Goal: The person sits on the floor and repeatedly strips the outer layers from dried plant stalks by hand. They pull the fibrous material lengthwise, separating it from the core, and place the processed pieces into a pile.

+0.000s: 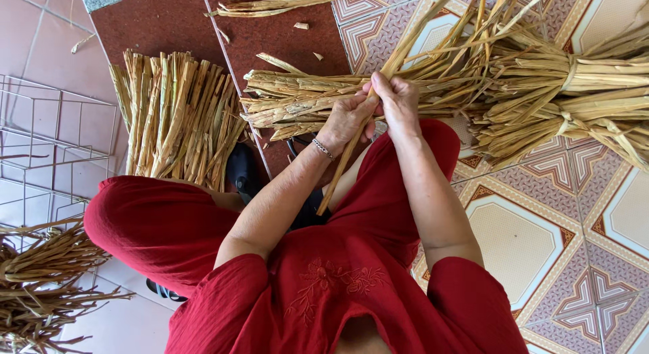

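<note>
I sit on the floor in red clothes. My left hand (348, 117), with a thin bracelet at the wrist, and my right hand (397, 104) are closed together on a long dried straw stalk (405, 46) that runs from my lap up and away to the right. Its lower end (331, 192) sticks out below my left hand. Just beyond my hands lies a flat bundle of cut dried stalks (297, 100).
A stack of cut stalks (176, 114) lies to the left by my knee. Tied sheaves of straw (568, 97) lie at the right on patterned tiles (527, 239). A wire rack (47, 151) and darker dried stems (40, 286) are at the left.
</note>
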